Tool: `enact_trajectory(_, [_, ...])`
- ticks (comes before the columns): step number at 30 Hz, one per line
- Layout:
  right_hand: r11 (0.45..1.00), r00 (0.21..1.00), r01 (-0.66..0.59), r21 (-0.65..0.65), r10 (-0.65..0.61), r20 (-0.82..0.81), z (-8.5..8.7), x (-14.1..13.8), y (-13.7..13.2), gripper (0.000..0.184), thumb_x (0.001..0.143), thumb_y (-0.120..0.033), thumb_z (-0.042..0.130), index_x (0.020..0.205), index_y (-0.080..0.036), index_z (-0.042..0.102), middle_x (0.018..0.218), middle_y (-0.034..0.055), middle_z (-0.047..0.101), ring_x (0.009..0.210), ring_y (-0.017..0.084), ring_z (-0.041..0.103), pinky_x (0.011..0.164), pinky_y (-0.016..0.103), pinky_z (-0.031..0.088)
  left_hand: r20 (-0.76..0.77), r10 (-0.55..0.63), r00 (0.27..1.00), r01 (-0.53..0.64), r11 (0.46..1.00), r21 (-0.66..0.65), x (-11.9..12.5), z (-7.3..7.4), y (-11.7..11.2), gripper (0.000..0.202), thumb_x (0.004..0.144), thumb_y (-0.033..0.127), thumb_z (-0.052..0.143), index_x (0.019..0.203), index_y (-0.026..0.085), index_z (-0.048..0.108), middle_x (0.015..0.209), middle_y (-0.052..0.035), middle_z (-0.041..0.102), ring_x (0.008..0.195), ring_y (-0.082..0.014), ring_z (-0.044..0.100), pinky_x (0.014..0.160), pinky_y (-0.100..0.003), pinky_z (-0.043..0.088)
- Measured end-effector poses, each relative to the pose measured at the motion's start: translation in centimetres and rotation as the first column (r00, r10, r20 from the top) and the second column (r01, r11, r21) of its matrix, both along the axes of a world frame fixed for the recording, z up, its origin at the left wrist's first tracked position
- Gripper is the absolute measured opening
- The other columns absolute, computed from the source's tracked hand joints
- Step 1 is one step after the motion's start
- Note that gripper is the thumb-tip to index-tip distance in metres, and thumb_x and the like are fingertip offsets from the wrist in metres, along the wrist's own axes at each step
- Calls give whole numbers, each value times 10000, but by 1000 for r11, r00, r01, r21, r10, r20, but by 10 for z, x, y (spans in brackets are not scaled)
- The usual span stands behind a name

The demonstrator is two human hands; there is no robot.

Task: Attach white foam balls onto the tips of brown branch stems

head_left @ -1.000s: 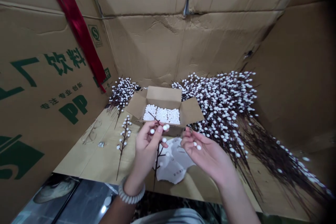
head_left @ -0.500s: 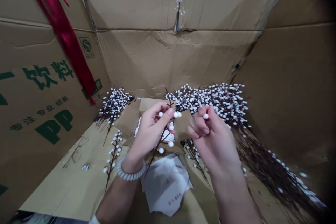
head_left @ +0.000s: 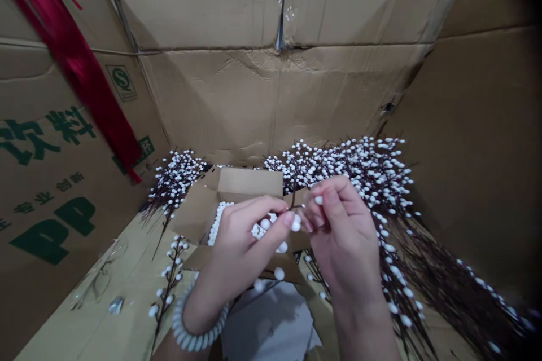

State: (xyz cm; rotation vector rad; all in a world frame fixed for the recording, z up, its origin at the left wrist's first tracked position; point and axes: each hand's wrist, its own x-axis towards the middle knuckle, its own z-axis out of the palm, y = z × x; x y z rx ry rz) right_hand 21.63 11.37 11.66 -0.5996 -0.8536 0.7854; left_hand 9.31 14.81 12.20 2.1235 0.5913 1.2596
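Between thumb and fingers, my left hand [head_left: 249, 237] pinches a brown artificial berry branch [head_left: 293, 194] that carries several white berries. Its tip points up, and the lower stem is mostly hidden behind the hand. Close on the right, my right hand [head_left: 345, 231] is closed with a single white berry [head_left: 318, 200] held at the thumb and fingertips, beside a bare twig of the branch. Whether berry and twig touch I cannot make out. Behind the left hand stands an open cardboard box [head_left: 195, 211] with many loose white berries [head_left: 217, 223] inside.
Bundles of white-berry branches lie at the back right [head_left: 351, 169] and back left [head_left: 178, 175]. A single berry branch [head_left: 169, 276] rests left of the box. Eyeglasses [head_left: 99, 276] and torn white paper [head_left: 271, 321] lie on the cardboard surface. A red ribbon [head_left: 84, 73] hangs down the left cardboard wall.
My hands have come together, the right hand bringing its berry up to the branch. The left hand and branch sit lower in view. The camera view has also shifted somewhat.
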Motion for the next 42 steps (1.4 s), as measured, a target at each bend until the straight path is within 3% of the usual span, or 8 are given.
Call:
enact_trajectory(6, [1000, 1000, 5, 8, -5, 29, -5, 1, 1, 193, 841, -343, 667, 735, -224, 560, 608, -66, 447, 524, 66, 359, 494, 169, 352, -33, 159, 987, -146, 956, 255, 0, 2, -5, 115, 876, 133, 556, 777, 176, 594, 599, 46, 588, 521, -89, 520, 538, -218, 386])
enact_trajectory(10, [1000, 999, -16, 13, 16, 38, -7, -1, 3, 178, 848, -329, 662, 734, -225, 573, 633, -55, 476, 559, 74, 384, 495, 168, 348, -70, 248, 966, -209, 913, 350, 2, 3, -5, 140, 880, 151, 547, 746, 177, 582, 577, 36, 588, 510, -108, 507, 532, -249, 366])
enact_trajectory(18, [994, 988, -111, 0, 110, -107, 1, -4, 4, 259, 791, -363, 705, 663, -199, 551, 582, -64, 478, 483, 52, 329, 452, 135, 339, -50, 241, 969, -203, 895, 397, 6, 0, -4, 88, 894, 162, 562, 824, 189, 609, 660, 28, 679, 560, -115, 586, 554, -247, 395])
enact_trajectory(23, [992, 986, -123, -27, 119, -119, 1, -4, 5, 262, 778, -353, 709, 663, -197, 533, 606, -63, 485, 463, 43, 305, 445, 128, 343, -38, 295, 955, -250, 864, 437, 7, -3, -2, 125, 887, 180, 572, 769, 194, 609, 597, 25, 651, 531, -128, 577, 564, -261, 405])
enact_trajectory(34, [987, 981, -159, -17, 156, -117, 0, -4, 3, 238, 793, -310, 699, 657, -210, 531, 565, -58, 456, 530, 72, 386, 470, 123, 360, -92, 239, 967, -184, 898, 399, 5, -2, -6, 149, 914, 183, 527, 802, 182, 624, 640, 0, 662, 559, -132, 594, 557, -242, 424])
enact_trajectory(42, [995, 992, -103, -11, 102, -69, 0, -6, 3, 251, 799, -337, 685, 665, -224, 505, 576, -55, 448, 547, 96, 390, 480, 169, 370, -48, 175, 983, -145, 915, 376, 7, -4, -3, 149, 916, 173, 524, 812, 180, 630, 664, -11, 682, 554, -126, 606, 540, -229, 438])
